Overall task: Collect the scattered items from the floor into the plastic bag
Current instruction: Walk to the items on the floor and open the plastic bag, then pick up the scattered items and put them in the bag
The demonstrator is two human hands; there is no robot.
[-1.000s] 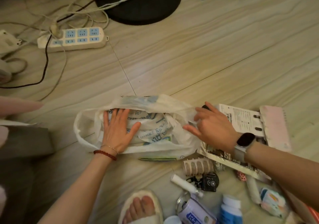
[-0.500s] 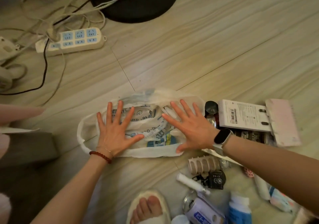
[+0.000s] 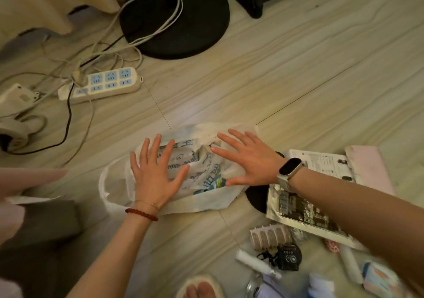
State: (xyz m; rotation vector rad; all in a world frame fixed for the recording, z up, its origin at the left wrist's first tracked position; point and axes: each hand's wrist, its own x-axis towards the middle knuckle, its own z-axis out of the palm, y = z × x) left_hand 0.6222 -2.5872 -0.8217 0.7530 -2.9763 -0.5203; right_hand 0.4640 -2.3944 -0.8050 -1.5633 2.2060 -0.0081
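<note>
1. Two of your hands lie flat in the middle of the view, but nearest to you a slippered foot (image 3: 199, 289) shows at the bottom edge, on the wooden floor (image 3: 298, 72).
2. Just right of the foot sits a scatter of items: a white tube (image 3: 257, 263), a small black camera-like gadget (image 3: 289, 256), a ribbed beige strip (image 3: 268, 236) and blurred bottles whose labels you cannot read.
3. Your right forearm crosses above a dark printed packet (image 3: 298, 212); beyond it lie a white box (image 3: 321, 163) and a pink pad (image 3: 369, 169), touching each other.
4. Your left hand (image 3: 156, 176), red bead bracelet at the wrist, presses palm-down on the plastic bag (image 3: 114, 189), fingers (image 3: 156, 147) spread wide.
5. Your right hand (image 3: 250, 162), watch on the wrist, presses the bag's right part, its fingers likewise splayed and holding nothing.
6. The bag lies flattened on the floor between the two hands, blue print showing, its loose handle loop to the left.
7. Farther off, at left, rests a power strip (image 3: 103, 85) with tangled cables.
8. Farthest stands a round black base (image 3: 183, 26).
</note>
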